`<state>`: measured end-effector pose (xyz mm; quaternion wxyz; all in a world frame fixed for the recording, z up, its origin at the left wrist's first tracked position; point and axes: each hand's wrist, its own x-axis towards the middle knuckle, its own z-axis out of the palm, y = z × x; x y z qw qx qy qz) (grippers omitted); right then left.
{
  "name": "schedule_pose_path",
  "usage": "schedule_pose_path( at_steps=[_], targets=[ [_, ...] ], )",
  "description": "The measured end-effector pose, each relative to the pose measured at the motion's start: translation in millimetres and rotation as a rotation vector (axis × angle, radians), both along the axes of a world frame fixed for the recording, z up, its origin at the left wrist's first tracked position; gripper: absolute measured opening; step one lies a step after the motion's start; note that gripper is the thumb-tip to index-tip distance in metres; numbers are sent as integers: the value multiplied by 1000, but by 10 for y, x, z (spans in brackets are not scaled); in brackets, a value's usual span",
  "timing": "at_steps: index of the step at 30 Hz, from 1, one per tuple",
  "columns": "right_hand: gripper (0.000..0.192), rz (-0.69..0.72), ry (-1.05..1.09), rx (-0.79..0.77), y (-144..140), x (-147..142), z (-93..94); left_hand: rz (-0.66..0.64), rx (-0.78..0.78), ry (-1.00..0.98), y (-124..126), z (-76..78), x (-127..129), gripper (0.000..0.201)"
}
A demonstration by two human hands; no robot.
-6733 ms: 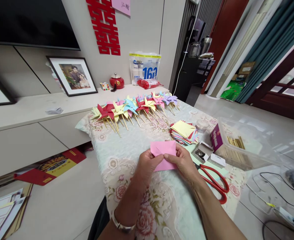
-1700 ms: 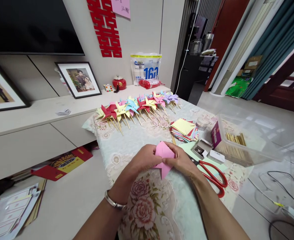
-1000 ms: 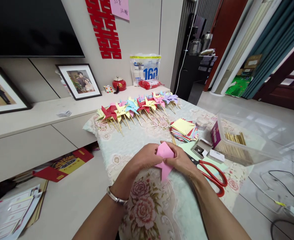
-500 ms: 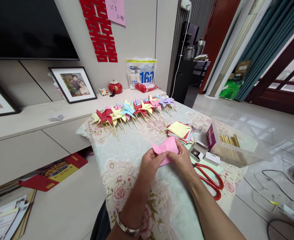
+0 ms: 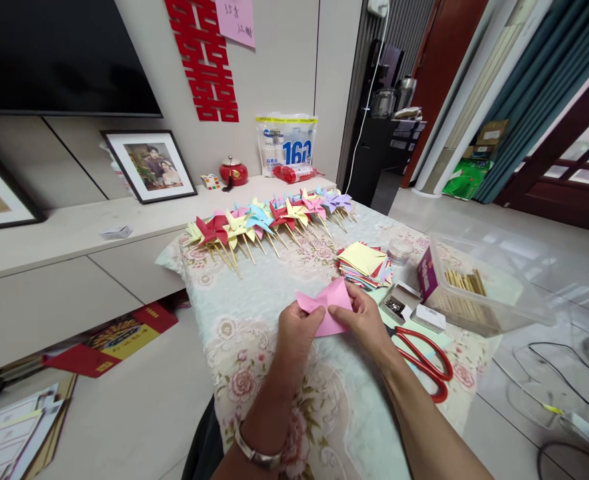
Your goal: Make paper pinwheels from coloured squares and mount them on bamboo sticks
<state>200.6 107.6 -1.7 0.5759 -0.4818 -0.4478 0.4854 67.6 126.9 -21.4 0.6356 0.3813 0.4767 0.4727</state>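
Observation:
Between my two hands is a sheet of pink paper (image 5: 333,325), its corners bent up and curled toward the middle. My left hand (image 5: 298,328) pinches its left side, thumb on top. On the right side my right hand (image 5: 363,317) grips it, the thumb pressing near the centre and the fingers behind. To the right lie red-handled scissors (image 5: 427,360), their blades partly hidden by my right arm. Just past my right hand sit a small open box of metal fasteners (image 5: 395,307) and a stack of coloured paper squares (image 5: 363,261).
Rows of finished paper pinwheels (image 5: 259,223) on sticks lie along the far left of the flowered tablecloth (image 5: 244,320). A clear plastic bin (image 5: 474,313) of short sticks stands at the right edge, near a round clear container (image 5: 400,250). Beyond is a low white cabinet (image 5: 74,247).
The pink paper has shifted slightly left and been turned a little, with more of its lower part showing. My thumbs have moved on it. The view has shifted slightly.

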Motion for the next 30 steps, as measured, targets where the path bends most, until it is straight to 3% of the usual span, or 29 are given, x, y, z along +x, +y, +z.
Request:
schedule_pose_path(
  at_steps=[3, 5, 10, 15, 20, 25, 30],
  targets=[
    [68, -20, 90, -15, 7, 35, -4, -23, -2, -88, -15, 34, -54, 29],
    [71, -77, 64, 29, 15, 58, -9, -11, -10, -145, -23, 68, -95, 29],
    [54, -140, -61, 178, 0, 88, -17, -14, -70, -238, -3, 149, -183, 23],
    [15, 22, -330, 294, -50, 94, 37, 19, -72, -292, 27, 182, -234, 20],
    [15, 162, -450, 314, -72, 97, 56, 66, -54, -219, 55, 94, -259, 21],
    [12, 188, -513, 316, -67, 110, 30, 109, 10, -110, 72, 13, -263, 24],
    [13, 216, -555, 254, -71, 99, 58, 74, 76, 13, 48, 2, -257, 23]
  ],
)
